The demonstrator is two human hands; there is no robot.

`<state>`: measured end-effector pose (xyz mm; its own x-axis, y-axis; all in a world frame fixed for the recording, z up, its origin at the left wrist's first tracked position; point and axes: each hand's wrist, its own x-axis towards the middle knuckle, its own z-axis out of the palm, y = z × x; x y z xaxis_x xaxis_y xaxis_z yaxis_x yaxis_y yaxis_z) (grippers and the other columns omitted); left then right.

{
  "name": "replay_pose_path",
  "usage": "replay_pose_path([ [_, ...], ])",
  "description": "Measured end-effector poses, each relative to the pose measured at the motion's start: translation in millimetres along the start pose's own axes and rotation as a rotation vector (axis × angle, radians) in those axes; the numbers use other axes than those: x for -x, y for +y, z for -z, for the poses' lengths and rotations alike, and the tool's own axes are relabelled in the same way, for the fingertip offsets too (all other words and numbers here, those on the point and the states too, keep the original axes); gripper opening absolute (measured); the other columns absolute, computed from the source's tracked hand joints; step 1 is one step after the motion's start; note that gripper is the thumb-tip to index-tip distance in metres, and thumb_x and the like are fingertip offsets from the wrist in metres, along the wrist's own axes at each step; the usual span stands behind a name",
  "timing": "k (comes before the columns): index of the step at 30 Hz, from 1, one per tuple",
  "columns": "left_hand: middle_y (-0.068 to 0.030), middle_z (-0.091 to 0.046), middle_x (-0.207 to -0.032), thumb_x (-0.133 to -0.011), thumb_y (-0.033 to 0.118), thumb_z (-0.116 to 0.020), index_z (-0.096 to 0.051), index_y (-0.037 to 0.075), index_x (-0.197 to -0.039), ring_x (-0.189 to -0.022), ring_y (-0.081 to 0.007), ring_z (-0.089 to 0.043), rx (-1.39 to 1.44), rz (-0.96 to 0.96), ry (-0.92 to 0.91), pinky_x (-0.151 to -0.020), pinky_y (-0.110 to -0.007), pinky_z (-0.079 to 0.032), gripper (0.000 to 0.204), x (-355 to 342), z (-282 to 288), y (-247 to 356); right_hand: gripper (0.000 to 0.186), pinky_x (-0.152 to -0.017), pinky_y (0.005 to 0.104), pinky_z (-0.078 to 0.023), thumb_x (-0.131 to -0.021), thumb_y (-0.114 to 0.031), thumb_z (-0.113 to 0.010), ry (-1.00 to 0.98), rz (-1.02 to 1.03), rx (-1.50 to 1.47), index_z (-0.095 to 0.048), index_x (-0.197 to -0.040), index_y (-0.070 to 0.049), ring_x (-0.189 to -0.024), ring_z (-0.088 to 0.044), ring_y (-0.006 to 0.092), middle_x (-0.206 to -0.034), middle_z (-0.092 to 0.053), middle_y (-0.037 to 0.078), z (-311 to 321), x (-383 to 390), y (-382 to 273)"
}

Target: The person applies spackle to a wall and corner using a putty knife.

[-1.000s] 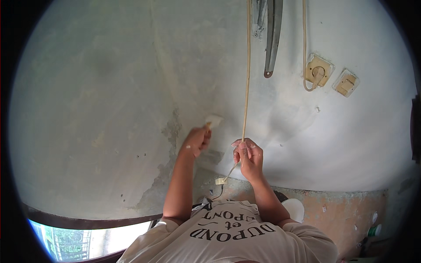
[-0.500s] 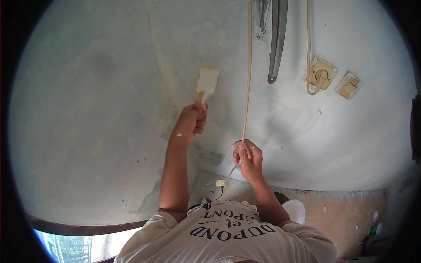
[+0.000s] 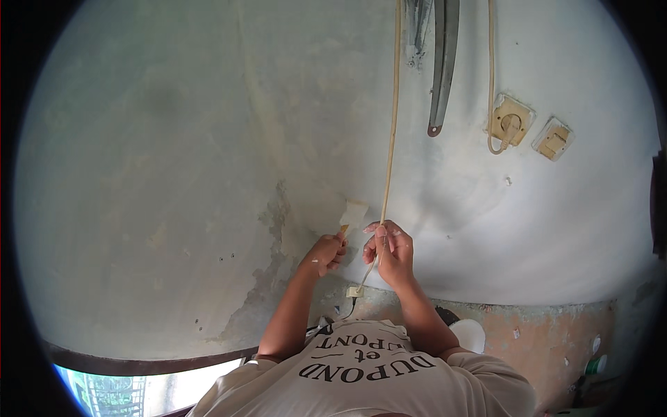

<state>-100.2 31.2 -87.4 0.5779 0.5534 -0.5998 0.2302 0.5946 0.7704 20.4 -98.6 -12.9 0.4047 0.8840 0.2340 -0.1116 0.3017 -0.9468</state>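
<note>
My left hand (image 3: 326, 254) is closed round the handle of a putty knife (image 3: 355, 212). Its wide blade, coated in whitish filler, lies against or very close to the wall (image 3: 326, 139) near the corner. Just to the right, my right hand (image 3: 390, 250) pinches a beige power cable (image 3: 391, 149) that hangs down from above. Below that hand the cable runs to a small cream socket block (image 3: 354, 292), where a dark cord joins it. White smears mark the fingers of my right hand.
A grey metal bracket (image 3: 442, 69) hangs on the wall at upper right. Beyond it are a wall socket with a plug (image 3: 512, 121) and a switch (image 3: 554, 139). Bare grey plaster (image 3: 260, 292) shows at the corner. A window (image 3: 125, 393) opens at lower left.
My left hand has brought the putty knife down the wall and slightly right, close to the cable. My right hand still holds the cable in nearly the same place.
</note>
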Motion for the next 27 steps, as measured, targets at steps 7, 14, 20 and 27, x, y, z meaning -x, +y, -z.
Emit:
replay_pose_path([
  [7, 0.007, -0.037, -0.066, -0.103, 0.033, -0.048, -0.052, 0.007, -0.089, -0.048, -0.0016, -0.027, 0.204, -0.31, -0.092, -0.038, -0.02, -0.017, 0.03, 78, -5, 107, 0.033, -0.046, 0.0234, -0.045, -0.102, -0.031, -0.053, 0.005, 0.02, -0.016, -0.059, -0.095, 0.001, -0.052, -0.056, 0.01, -0.061, -0.053, 0.002, -4, 0, -11],
  [14, 0.0082, -0.035, -0.066, -0.103, 0.027, -0.05, -0.052, 0.005, -0.09, -0.047, 0.0006, -0.024, 0.107, -0.529, -0.127, -0.035, -0.017, -0.015, 0.026, 138, -29, 200, 0.034, -0.046, 0.0237, -0.045, -0.102, -0.031, -0.054, 0.043, 0.018, 0.014, -0.059, -0.093, 0.001, -0.052, -0.056, 0.01, -0.061, -0.055, 0.003, -4, 1, -15],
  [20, 0.0088, -0.033, -0.065, -0.103, 0.025, -0.047, -0.052, 0.005, -0.091, -0.046, 0.0014, -0.021, 0.054, -0.733, -0.124, -0.033, -0.017, -0.015, 0.024, 179, -44, 245, 0.035, -0.047, 0.0232, -0.045, -0.102, -0.032, -0.054, 0.023, 0.02, 0.041, -0.06, -0.092, 0.001, -0.052, -0.056, 0.0091, -0.061, -0.055, 0.002, -7, 2, -16],
  [27, 0.0083, -0.031, -0.065, -0.104, 0.031, -0.043, -0.051, 0.01, -0.091, -0.047, -0.0022, -0.021, 0.015, -0.772, -0.154, -0.037, -0.02, -0.016, 0.026, 170, -46, 229, 0.035, -0.048, 0.0231, -0.045, -0.101, -0.033, -0.054, 0.065, 0.013, 0.044, -0.06, -0.092, 0.001, -0.053, -0.056, 0.009, -0.061, -0.055, 0.002, -7, 3, -13],
])
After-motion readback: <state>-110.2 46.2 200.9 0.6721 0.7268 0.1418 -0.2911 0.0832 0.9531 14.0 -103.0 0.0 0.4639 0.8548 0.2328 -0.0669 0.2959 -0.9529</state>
